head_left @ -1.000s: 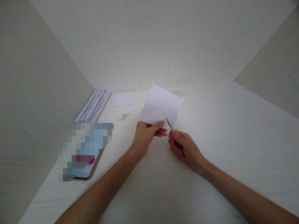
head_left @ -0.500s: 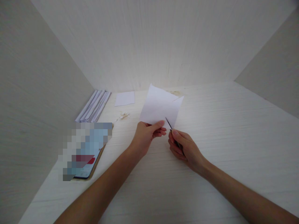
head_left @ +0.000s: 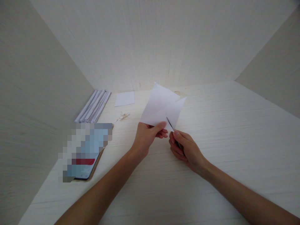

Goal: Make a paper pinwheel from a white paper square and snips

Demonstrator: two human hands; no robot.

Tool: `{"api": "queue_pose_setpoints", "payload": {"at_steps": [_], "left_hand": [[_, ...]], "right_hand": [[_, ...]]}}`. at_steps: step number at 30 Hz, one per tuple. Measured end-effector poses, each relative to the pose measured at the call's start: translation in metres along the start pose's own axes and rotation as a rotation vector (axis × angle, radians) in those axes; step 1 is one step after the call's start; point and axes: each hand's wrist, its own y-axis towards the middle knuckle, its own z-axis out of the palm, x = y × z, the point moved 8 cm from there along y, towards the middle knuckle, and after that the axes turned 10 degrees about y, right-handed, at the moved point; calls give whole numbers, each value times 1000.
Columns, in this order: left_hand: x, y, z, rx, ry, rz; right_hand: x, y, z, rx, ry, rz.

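Observation:
My left hand (head_left: 150, 134) pinches the near edge of a white sheet of paper (head_left: 161, 104), thumb on top and fingers underneath. The paper is held up off the table, tilted, with a slit running in from its far right edge. In my right hand (head_left: 185, 148) is a pair of scissors (head_left: 170, 123) with dark blades. One blade lies over the paper near its close edge, just right of my left thumb; the other blade is hidden. My right fingers wrap round the handles and cover most of them.
A phone (head_left: 87, 170), partly blurred out, lies at the left. Behind it is a stack of folded white papers (head_left: 93, 106). A small white paper square (head_left: 125, 98) lies by the back wall, with a few cotton swabs (head_left: 124, 116) in front. Walls enclose the table (head_left: 234, 131) on three sides.
The paper has turned slightly clockwise, its far corners shifting a little to the right, and the slit looks wider. Both hands keep their grip and stay almost in place.

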Motion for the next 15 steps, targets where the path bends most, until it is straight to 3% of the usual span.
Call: {"api": "queue_pose_setpoints", "payload": {"at_steps": [15], "left_hand": [[1, 0, 2, 26, 12, -14]], "right_hand": [[1, 0, -1, 0, 27, -9]]}}
